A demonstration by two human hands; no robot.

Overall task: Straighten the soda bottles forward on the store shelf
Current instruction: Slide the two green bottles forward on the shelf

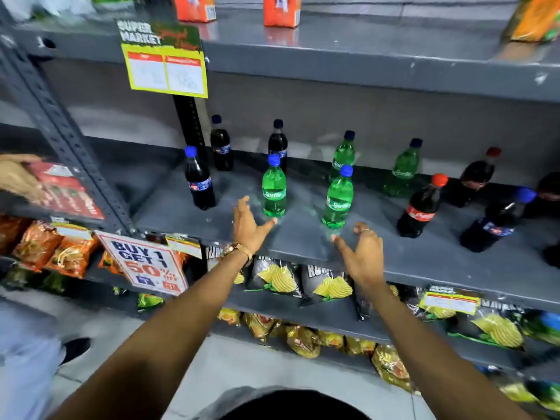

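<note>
Soda bottles stand scattered on a grey metal shelf (424, 268). Two green Sprite bottles (274, 186) (338, 198) stand nearest the front edge, with two more green ones (343, 154) (404, 168) behind. Dark cola bottles with blue caps (198, 178) (221, 144) (277, 144) stand at the left and back. Red-capped cola bottles (421, 207) (478, 174) are on the right. My left hand (248, 225) is open, its thumb just below the front left Sprite bottle. My right hand (360, 250) is open near the shelf edge, just below the front right Sprite bottle. Neither holds anything.
A blue-capped dark bottle (494, 221) leans at the far right. Chip bags (275, 277) fill the shelf below. A "Buy 1 Get 1" sign (142, 262) hangs at the left upright post. Another person's hand (18, 177) holds a red packet at far left. Orange cartons (281, 10) stand above.
</note>
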